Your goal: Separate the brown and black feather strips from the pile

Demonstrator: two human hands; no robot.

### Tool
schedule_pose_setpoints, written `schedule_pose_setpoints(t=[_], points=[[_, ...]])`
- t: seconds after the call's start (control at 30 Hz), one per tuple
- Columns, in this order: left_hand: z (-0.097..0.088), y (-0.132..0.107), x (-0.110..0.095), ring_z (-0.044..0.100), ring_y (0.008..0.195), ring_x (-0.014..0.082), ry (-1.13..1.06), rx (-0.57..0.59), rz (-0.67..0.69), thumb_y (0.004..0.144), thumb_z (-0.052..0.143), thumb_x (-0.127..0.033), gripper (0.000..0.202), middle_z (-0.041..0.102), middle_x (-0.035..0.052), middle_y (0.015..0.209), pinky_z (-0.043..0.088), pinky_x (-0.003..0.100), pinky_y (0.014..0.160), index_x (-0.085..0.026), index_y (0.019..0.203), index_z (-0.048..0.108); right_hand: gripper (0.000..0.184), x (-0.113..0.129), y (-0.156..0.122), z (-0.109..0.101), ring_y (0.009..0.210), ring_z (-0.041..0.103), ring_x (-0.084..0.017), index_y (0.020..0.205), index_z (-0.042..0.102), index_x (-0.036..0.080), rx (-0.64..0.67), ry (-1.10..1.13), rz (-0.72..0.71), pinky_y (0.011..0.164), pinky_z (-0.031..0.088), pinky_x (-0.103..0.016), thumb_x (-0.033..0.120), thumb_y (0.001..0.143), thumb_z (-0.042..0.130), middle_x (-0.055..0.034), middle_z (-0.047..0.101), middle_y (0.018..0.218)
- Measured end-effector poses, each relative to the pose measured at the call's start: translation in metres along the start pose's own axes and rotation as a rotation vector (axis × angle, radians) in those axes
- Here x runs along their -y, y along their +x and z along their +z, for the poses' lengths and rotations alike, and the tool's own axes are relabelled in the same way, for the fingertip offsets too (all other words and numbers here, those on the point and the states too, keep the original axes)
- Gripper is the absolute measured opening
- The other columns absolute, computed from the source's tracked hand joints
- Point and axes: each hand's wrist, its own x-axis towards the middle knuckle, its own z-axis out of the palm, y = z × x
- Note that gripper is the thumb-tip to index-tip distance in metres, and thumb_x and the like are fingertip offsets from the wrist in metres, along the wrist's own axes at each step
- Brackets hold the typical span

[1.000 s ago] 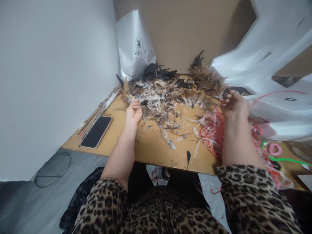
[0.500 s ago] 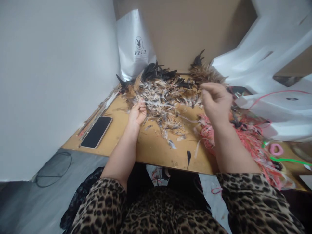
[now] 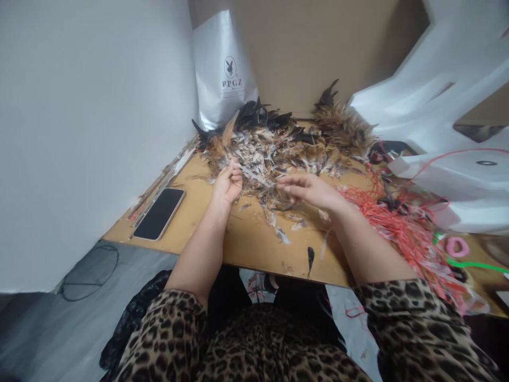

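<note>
My left hand (image 3: 229, 181) is closed, pinching a brown feather (image 3: 229, 131) that rises above the fingers. From the same grip a thin whitish strand (image 3: 254, 175) slants down to the right. My right hand (image 3: 308, 189) lies beside the strand's far end, its fingers stretched forward and the thumb a little apart below them. Contact between those fingertips and the strand is too blurred to make out. Under and behind both hands spreads a loose heap of brown, white and black feathers (image 3: 262, 146).
A phone (image 3: 159, 214) lies left on the yellow-brown table (image 3: 254, 249). Red strands (image 3: 401, 228) are tangled on the right, near a pink ring (image 3: 457, 246) and a green strip (image 3: 477, 263). Behind stand a silver bag (image 3: 225, 69), a brown feather bundle (image 3: 344, 124) and white sheeting (image 3: 433, 90).
My right hand has come down and left, from the raised spot over the right side to the strand's end. The left hand keeps its hold, and the strand now slopes more steeply.
</note>
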Motion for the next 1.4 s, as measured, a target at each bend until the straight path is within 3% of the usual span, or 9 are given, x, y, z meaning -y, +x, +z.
schedule_pose_setpoints(t=[0.17, 0.3, 0.47, 0.6, 0.67, 0.83, 0.97, 1.13, 1.4], points=[[0.003, -0.002, 0.005, 0.043, 0.048, -0.0028, 0.053, 0.000, -0.004, 0.086, 0.036, -0.007, 0.022, 0.048, -0.0018, 0.064, 0.032, 0.003, 0.042, -0.011, 0.083, 0.058, 0.040, 0.011, 0.000, 0.008, 0.052, 0.050, -0.009, 0.112, 0.055, 0.019, -0.200, -0.049, -0.063, 0.054, 0.043, -0.026, 0.028, 0.074, 0.059, -0.0035, 0.062, 0.078], [0.004, -0.002, 0.011, 0.048, 0.050, -0.0002, 0.087, -0.025, -0.040, 0.083, 0.042, -0.009, 0.017, 0.052, -0.0019, 0.062, 0.035, 0.006, 0.043, -0.013, 0.086, 0.059, 0.056, 0.005, 0.006, 0.025, 0.051, 0.048, -0.006, 0.124, 0.041, 0.025, 0.034, 0.200, -0.014, 0.049, 0.041, -0.023, 0.029, 0.072, 0.061, -0.0051, 0.060, 0.099], [0.001, 0.001, 0.007, 0.060, 0.067, 0.0055, 0.000, -0.124, -0.032, 0.085, 0.040, -0.011, 0.020, 0.058, 0.0006, 0.063, 0.043, 0.009, 0.051, -0.014, 0.088, 0.060, 0.029, -0.016, 0.005, 0.016, 0.042, 0.036, -0.004, 0.092, 0.061, 0.012, 0.358, 0.336, 0.023, 0.041, 0.029, -0.019, 0.036, 0.075, 0.057, 0.0032, 0.049, 0.054], [0.000, 0.001, -0.005, 0.058, 0.064, 0.0028, -0.102, -0.104, 0.000, 0.088, 0.032, -0.010, 0.029, 0.059, 0.0020, 0.067, 0.041, 0.005, 0.047, -0.015, 0.091, 0.060, 0.024, -0.030, -0.001, -0.016, 0.039, 0.025, -0.005, 0.082, 0.059, 0.015, 0.212, 0.479, -0.018, 0.040, 0.025, -0.020, 0.037, 0.075, 0.058, 0.0081, 0.030, 0.044], [0.002, -0.001, -0.008, 0.056, 0.061, 0.0020, -0.107, -0.100, 0.036, 0.088, 0.032, -0.009, 0.030, 0.058, 0.0013, 0.066, 0.040, 0.004, 0.045, -0.016, 0.092, 0.060, 0.022, -0.033, -0.003, -0.028, 0.041, 0.031, -0.007, 0.077, 0.056, 0.018, 0.049, 0.484, -0.060, 0.042, 0.028, -0.022, 0.040, 0.074, 0.055, 0.0058, 0.035, 0.048], [0.010, -0.008, -0.001, 0.050, 0.053, -0.0007, -0.068, -0.041, -0.030, 0.087, 0.034, -0.008, 0.024, 0.049, -0.0015, 0.061, 0.034, 0.002, 0.041, -0.014, 0.083, 0.057, 0.030, -0.023, -0.010, -0.028, 0.084, 0.055, -0.018, 0.080, 0.054, 0.023, -0.214, 0.329, -0.198, 0.062, 0.042, -0.031, 0.048, 0.080, 0.037, -0.0067, 0.059, 0.092], [0.013, -0.014, 0.009, 0.039, 0.043, -0.0018, -0.008, 0.018, -0.142, 0.085, 0.034, -0.005, 0.021, 0.039, -0.0040, 0.057, 0.024, 0.003, 0.034, -0.014, 0.077, 0.052, 0.039, -0.008, -0.016, -0.020, 0.077, 0.054, -0.015, 0.087, 0.054, 0.025, -0.350, 0.266, -0.230, 0.059, 0.039, -0.028, 0.049, 0.086, 0.023, -0.0040, 0.057, 0.079], [0.014, -0.019, 0.009, 0.024, 0.036, -0.0016, 0.078, 0.053, -0.097, 0.088, 0.031, -0.010, 0.022, 0.034, -0.0045, 0.059, 0.016, 0.007, 0.029, -0.014, 0.080, 0.051, 0.038, -0.005, -0.022, -0.019, 0.045, 0.042, -0.010, 0.087, 0.060, 0.021, -0.203, 0.237, -0.245, 0.048, 0.035, -0.024, 0.052, 0.081, 0.039, 0.0024, 0.046, 0.053], [0.012, -0.014, -0.001, 0.023, 0.035, -0.0020, 0.025, 0.091, -0.062, 0.088, 0.030, -0.008, 0.021, 0.033, -0.0045, 0.059, 0.015, 0.008, 0.028, -0.014, 0.081, 0.049, 0.027, -0.011, -0.029, -0.008, 0.086, 0.060, -0.020, 0.099, 0.066, 0.022, -0.160, -0.593, -0.445, 0.076, 0.043, -0.032, 0.029, 0.080, 0.047, -0.0071, 0.067, 0.094]])
